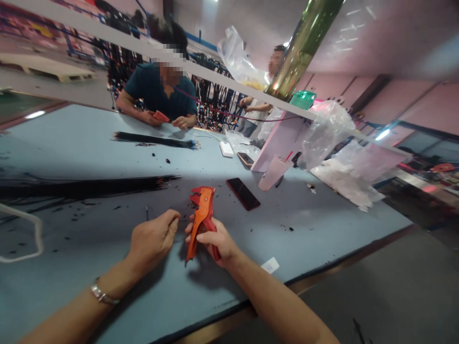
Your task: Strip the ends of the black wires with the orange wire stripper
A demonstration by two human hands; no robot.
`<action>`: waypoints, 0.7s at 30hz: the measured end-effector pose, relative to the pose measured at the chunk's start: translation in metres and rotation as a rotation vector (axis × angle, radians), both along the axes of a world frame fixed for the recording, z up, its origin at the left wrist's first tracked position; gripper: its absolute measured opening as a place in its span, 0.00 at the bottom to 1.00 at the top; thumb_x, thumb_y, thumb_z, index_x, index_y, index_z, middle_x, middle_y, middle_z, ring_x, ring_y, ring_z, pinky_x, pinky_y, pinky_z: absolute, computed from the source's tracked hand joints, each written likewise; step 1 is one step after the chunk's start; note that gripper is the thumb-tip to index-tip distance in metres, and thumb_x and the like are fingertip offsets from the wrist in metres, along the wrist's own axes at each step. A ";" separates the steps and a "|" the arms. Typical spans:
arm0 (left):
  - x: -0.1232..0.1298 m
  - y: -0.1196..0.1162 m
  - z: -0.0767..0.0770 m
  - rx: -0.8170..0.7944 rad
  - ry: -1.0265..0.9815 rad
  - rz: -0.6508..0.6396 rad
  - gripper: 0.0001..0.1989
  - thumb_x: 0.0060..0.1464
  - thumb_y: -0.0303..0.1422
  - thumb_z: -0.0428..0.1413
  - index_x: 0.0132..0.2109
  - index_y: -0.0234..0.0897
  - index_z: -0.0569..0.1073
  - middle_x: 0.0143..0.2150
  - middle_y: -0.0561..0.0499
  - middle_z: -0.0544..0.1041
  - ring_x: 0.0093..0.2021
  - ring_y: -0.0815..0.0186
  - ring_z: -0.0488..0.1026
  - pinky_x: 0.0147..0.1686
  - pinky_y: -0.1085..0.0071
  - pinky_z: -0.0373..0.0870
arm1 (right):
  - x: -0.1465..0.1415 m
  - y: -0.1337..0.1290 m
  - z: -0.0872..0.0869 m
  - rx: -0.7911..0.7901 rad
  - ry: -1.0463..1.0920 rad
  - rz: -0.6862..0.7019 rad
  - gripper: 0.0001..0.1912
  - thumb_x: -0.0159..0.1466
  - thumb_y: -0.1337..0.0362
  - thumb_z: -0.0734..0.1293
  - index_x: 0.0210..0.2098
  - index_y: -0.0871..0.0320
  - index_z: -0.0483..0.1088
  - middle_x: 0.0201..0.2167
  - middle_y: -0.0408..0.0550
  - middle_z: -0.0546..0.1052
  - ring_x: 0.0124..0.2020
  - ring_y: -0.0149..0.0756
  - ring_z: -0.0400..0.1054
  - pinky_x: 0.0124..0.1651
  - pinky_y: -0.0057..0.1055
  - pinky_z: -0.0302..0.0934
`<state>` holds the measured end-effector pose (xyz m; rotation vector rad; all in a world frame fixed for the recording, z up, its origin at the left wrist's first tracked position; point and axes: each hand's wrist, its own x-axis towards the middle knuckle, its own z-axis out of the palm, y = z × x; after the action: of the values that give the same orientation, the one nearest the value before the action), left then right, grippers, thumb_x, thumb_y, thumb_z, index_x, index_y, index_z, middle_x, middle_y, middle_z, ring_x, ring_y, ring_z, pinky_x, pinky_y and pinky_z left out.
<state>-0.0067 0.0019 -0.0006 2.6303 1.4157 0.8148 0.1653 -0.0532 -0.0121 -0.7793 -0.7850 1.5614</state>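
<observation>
Wrapped in my right hand (224,243) is an orange and red wire stripper (204,205), its jaws pointing away from me and its handles spread. Just left of it, my left hand (152,239) is closed in a pinch above the table. A thin dark wire (147,213) pokes out behind its knuckles and seems to be in its grip, though the fingers hide most of it. Beyond my left hand lies a long bundle of black wires (89,186), its cut ends toward the right.
Across the table (322,229) a person (161,95) holds a red tool near a second wire bundle (156,140). A dark phone (244,193), another phone (245,159), a white box (226,149) and a cup with a straw (274,173) stand right of centre. Plastic bags (344,177) lie farther right.
</observation>
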 end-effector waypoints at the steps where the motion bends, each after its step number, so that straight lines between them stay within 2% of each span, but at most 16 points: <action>1: 0.000 0.001 0.000 -0.029 -0.010 -0.012 0.15 0.63 0.35 0.43 0.40 0.40 0.74 0.28 0.52 0.80 0.25 0.65 0.76 0.23 0.73 0.59 | 0.000 0.000 0.000 0.000 0.002 0.001 0.23 0.47 0.71 0.71 0.44 0.61 0.69 0.34 0.45 0.78 0.29 0.34 0.74 0.34 0.30 0.69; 8: 0.000 0.008 -0.007 -0.238 -0.199 -0.073 0.19 0.61 0.36 0.42 0.47 0.40 0.75 0.44 0.50 0.81 0.39 0.62 0.79 0.36 0.72 0.70 | 0.006 -0.002 -0.003 0.014 0.009 0.018 0.23 0.48 0.70 0.71 0.44 0.61 0.69 0.35 0.47 0.77 0.31 0.35 0.74 0.35 0.31 0.70; 14: -0.002 0.013 -0.009 -0.448 -0.436 0.022 0.22 0.57 0.41 0.48 0.54 0.39 0.73 0.36 0.52 0.83 0.32 0.62 0.80 0.36 0.70 0.73 | 0.009 -0.005 -0.002 0.039 0.003 0.027 0.22 0.49 0.70 0.71 0.45 0.61 0.69 0.35 0.47 0.77 0.31 0.35 0.74 0.37 0.32 0.69; 17: -0.002 0.011 -0.005 -0.444 -0.498 0.052 0.23 0.56 0.41 0.50 0.56 0.40 0.73 0.38 0.52 0.83 0.29 0.64 0.79 0.37 0.70 0.74 | 0.009 -0.007 0.000 0.029 0.018 0.030 0.22 0.49 0.70 0.71 0.44 0.61 0.69 0.35 0.47 0.78 0.31 0.35 0.75 0.37 0.31 0.69; 21: -0.002 0.009 -0.001 -0.383 -0.528 0.101 0.23 0.57 0.40 0.50 0.57 0.40 0.72 0.41 0.52 0.83 0.21 0.69 0.74 0.29 0.73 0.72 | 0.010 -0.007 0.000 0.008 0.030 0.047 0.22 0.48 0.70 0.71 0.44 0.62 0.70 0.35 0.47 0.78 0.31 0.35 0.75 0.37 0.31 0.70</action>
<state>-0.0087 0.0105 -0.0014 1.8927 1.3845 1.0272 0.1749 -0.0603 -0.0116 -0.7347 -0.7916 1.6072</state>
